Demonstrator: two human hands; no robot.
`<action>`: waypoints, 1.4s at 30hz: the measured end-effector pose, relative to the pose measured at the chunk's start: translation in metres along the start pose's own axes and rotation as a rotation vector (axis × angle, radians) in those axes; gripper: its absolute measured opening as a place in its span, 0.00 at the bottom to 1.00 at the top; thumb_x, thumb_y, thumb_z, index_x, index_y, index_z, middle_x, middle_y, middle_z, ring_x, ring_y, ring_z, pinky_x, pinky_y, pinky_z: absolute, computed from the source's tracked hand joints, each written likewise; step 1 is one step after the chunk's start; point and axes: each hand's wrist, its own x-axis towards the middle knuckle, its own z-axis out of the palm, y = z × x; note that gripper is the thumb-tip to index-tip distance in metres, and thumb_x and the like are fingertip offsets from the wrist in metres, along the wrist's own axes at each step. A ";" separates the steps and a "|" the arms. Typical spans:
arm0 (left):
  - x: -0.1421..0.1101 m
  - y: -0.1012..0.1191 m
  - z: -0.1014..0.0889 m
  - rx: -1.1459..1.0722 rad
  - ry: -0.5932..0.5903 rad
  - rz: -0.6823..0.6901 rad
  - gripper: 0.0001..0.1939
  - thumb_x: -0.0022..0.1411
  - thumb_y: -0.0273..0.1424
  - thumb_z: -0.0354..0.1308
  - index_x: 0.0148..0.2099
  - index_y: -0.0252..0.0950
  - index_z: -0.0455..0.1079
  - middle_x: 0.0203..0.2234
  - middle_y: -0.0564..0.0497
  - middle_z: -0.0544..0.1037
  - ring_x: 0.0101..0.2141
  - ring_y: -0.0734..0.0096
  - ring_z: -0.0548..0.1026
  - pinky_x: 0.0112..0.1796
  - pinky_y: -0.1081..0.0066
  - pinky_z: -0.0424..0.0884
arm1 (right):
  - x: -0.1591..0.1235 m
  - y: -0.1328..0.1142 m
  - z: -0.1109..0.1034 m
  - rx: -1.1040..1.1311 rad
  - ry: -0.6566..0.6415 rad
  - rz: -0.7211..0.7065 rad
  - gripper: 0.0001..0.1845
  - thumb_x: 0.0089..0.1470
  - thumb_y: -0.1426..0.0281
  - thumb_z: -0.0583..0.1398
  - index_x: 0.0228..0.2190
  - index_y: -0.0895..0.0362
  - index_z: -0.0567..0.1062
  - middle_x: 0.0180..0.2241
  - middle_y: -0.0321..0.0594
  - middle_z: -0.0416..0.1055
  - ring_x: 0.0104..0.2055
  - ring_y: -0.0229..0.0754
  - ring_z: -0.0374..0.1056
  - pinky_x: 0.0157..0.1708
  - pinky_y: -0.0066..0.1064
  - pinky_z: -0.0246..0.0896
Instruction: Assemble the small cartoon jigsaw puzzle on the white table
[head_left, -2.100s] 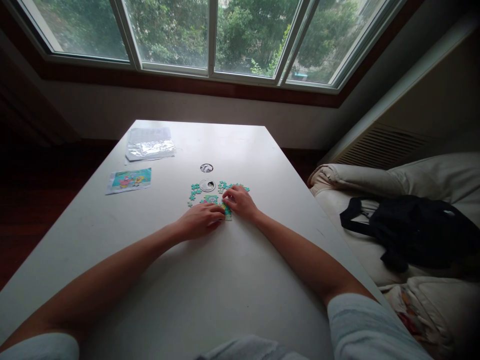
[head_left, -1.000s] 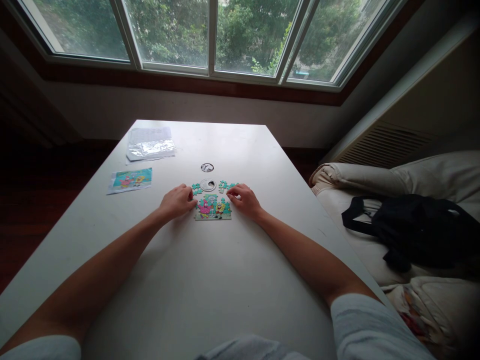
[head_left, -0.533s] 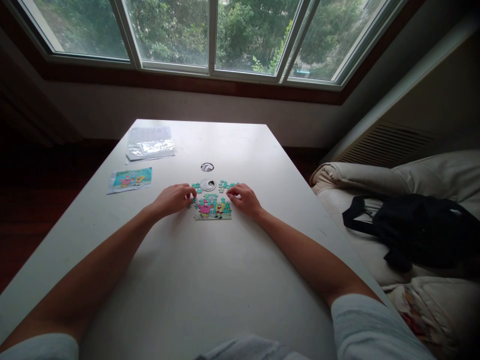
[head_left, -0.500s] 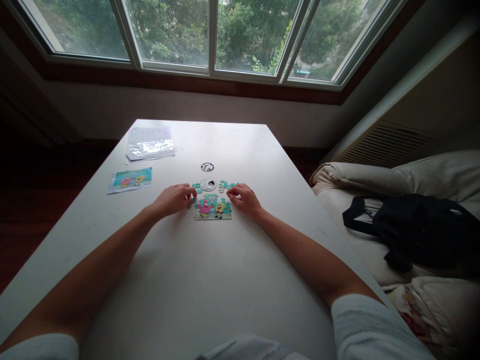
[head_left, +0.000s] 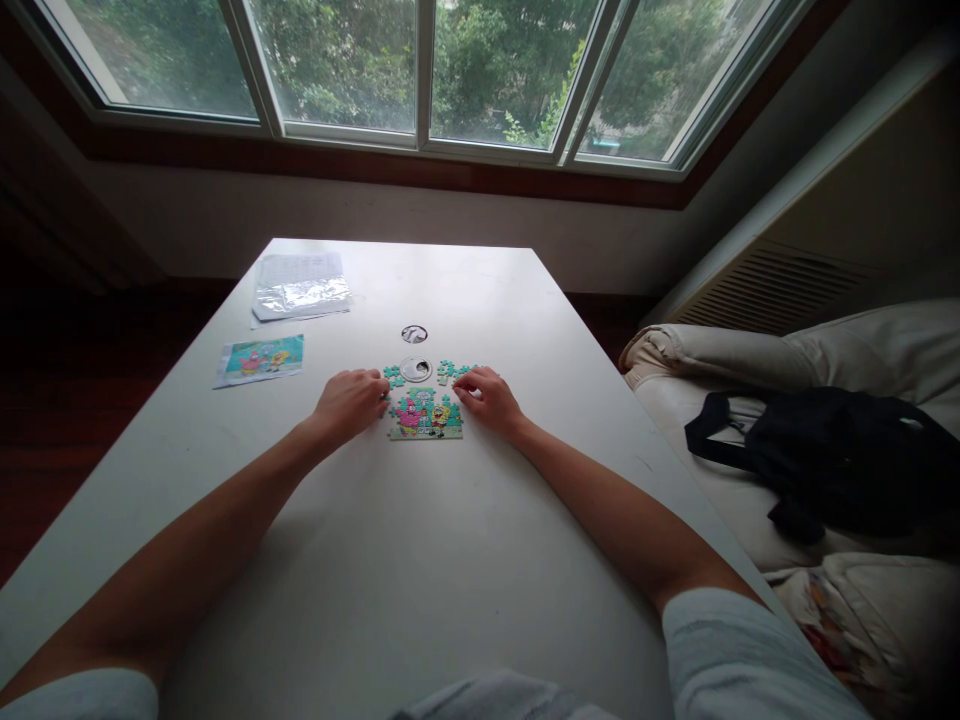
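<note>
A partly assembled jigsaw puzzle [head_left: 425, 420] with cartoon figures, one pink and one yellow, lies flat on the white table [head_left: 435, 560]. At its upper left edge is my left hand [head_left: 351, 402], its fingers curled and closed, the tips touching or very close to the puzzle's side. Thumb and forefinger of my right hand [head_left: 489, 398] are pinched together by the upper right edge. Whatever either hand holds is too small to make out. Loose green puzzle pieces [head_left: 447, 370] lie beyond the right part of the puzzle, and more loose pieces [head_left: 394, 375] lie beside my left fingertips.
Just behind the puzzle is a round metal-rimmed disc [head_left: 415, 370], with a second round opening or disc [head_left: 414, 334] farther back. A picture sheet [head_left: 261, 360] and a clear plastic packet [head_left: 301, 287] lie at left. A dark bag [head_left: 847, 460] rests on the sofa [head_left: 675, 400].
My left hand has turned slightly and its fingers have curled in closer together beside the puzzle's left edge. My right hand has barely moved.
</note>
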 end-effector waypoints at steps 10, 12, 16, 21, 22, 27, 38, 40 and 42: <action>0.000 0.001 -0.002 -0.045 -0.017 -0.015 0.09 0.63 0.35 0.55 0.42 0.42 0.76 0.42 0.48 0.80 0.41 0.59 0.77 0.36 0.68 0.66 | 0.001 0.000 0.001 -0.013 -0.001 -0.006 0.05 0.60 0.72 0.61 0.33 0.52 0.78 0.33 0.38 0.74 0.40 0.43 0.66 0.42 0.35 0.60; 0.000 0.001 -0.002 -0.066 -0.015 -0.038 0.09 0.62 0.35 0.56 0.44 0.42 0.74 0.42 0.48 0.80 0.40 0.60 0.77 0.35 0.68 0.66 | 0.001 0.000 0.001 -0.013 -0.002 -0.006 0.05 0.60 0.72 0.61 0.34 0.52 0.78 0.33 0.39 0.74 0.40 0.43 0.66 0.42 0.35 0.61; 0.000 0.003 -0.001 -0.118 0.017 -0.059 0.08 0.62 0.34 0.56 0.44 0.43 0.72 0.40 0.49 0.81 0.38 0.59 0.77 0.33 0.68 0.65 | 0.001 0.000 0.000 -0.009 0.002 -0.013 0.05 0.60 0.72 0.61 0.33 0.52 0.78 0.33 0.39 0.74 0.40 0.43 0.66 0.42 0.35 0.61; 0.002 0.008 0.001 -0.393 0.069 -0.076 0.08 0.63 0.35 0.56 0.44 0.43 0.72 0.36 0.52 0.82 0.35 0.63 0.78 0.34 0.68 0.67 | 0.000 -0.003 0.000 -0.004 -0.005 -0.004 0.06 0.61 0.71 0.61 0.33 0.52 0.78 0.33 0.39 0.74 0.39 0.43 0.66 0.42 0.36 0.60; 0.003 0.009 0.002 -0.486 0.079 -0.075 0.09 0.63 0.35 0.56 0.45 0.43 0.71 0.36 0.52 0.83 0.34 0.64 0.78 0.34 0.69 0.68 | 0.000 -0.005 0.000 -0.001 -0.005 -0.003 0.05 0.61 0.71 0.61 0.33 0.52 0.78 0.33 0.39 0.74 0.39 0.43 0.66 0.42 0.36 0.60; 0.005 0.016 0.013 -0.928 0.086 -0.080 0.11 0.62 0.37 0.59 0.46 0.41 0.69 0.37 0.51 0.84 0.35 0.66 0.81 0.38 0.68 0.74 | -0.003 -0.024 -0.001 0.042 0.000 -0.031 0.05 0.62 0.69 0.61 0.34 0.52 0.78 0.32 0.38 0.73 0.38 0.43 0.66 0.43 0.36 0.60; -0.002 0.036 0.017 -1.018 0.141 -0.076 0.15 0.60 0.42 0.63 0.45 0.41 0.68 0.34 0.51 0.83 0.33 0.65 0.81 0.36 0.68 0.75 | -0.005 -0.045 0.002 0.128 0.012 -0.044 0.08 0.63 0.63 0.61 0.34 0.51 0.79 0.32 0.38 0.74 0.39 0.43 0.67 0.44 0.37 0.61; -0.002 0.038 0.016 -1.006 0.156 -0.073 0.14 0.60 0.42 0.64 0.44 0.41 0.68 0.33 0.51 0.83 0.33 0.65 0.81 0.36 0.68 0.75 | -0.005 -0.045 0.003 0.146 0.009 -0.036 0.09 0.63 0.61 0.61 0.34 0.51 0.79 0.33 0.38 0.74 0.39 0.43 0.67 0.43 0.37 0.62; -0.003 0.040 0.017 -1.009 0.174 -0.068 0.13 0.60 0.41 0.64 0.42 0.40 0.68 0.33 0.51 0.83 0.33 0.66 0.80 0.36 0.68 0.75 | -0.004 -0.045 0.004 0.173 0.005 -0.032 0.10 0.63 0.60 0.62 0.34 0.51 0.79 0.32 0.38 0.74 0.39 0.43 0.67 0.41 0.36 0.62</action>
